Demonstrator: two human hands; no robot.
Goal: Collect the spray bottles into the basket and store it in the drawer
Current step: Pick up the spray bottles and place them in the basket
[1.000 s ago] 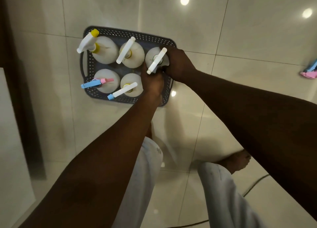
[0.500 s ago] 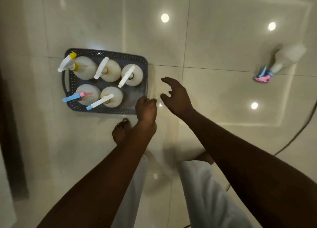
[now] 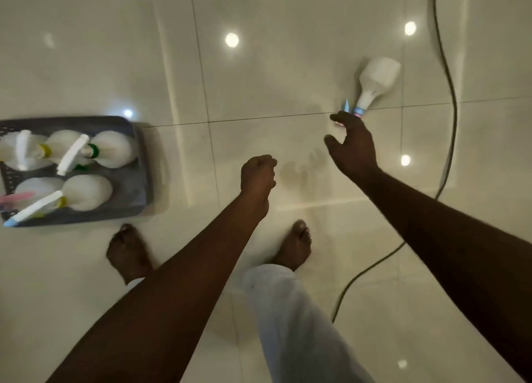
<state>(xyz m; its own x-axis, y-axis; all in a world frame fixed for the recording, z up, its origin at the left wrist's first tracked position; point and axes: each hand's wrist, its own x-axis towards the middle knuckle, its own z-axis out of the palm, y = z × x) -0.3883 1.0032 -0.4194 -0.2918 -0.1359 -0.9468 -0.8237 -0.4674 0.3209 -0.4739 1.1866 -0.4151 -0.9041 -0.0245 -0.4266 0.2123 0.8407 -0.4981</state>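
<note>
Nearest to the camera, two bare forearms reach out over pale trouser legs [image 3: 299, 319] and two bare feet [image 3: 293, 245] planted on a glossy cream tile floor [image 3: 259, 80] that mirrors round ceiling lights.

The left hand [image 3: 257, 176] hangs over bare tile, curled into a loose fist and holding nothing. The right hand [image 3: 352, 149] stretches farther out with its fingers spread and the thumb apart from them, the palm empty. Its fingertips [image 3: 338, 117] reach the pink and blue trigger head of a lone spray bottle [image 3: 377, 78]; whether they touch it cannot be told, since the hand hides part of the head and the picture is blurred there.

That bottle lies on its side on the floor just beyond the right hand, its white, smooth, flat-bottomed body pointing away and its narrow neck toward the fingers. A dark cable [image 3: 449, 94] snakes across the tiles to the right of it.

Well apart, off to the left, a grey plastic basket [image 3: 138, 163] with perforated walls and rounded corners sits on the floor. Five white spray bottles [image 3: 112, 149] with rounded bodies stand in it in two rows, their long trigger heads white, pink and blue-tipped. One corner of the basket, nearest the left hand, holds no bottle.
</note>
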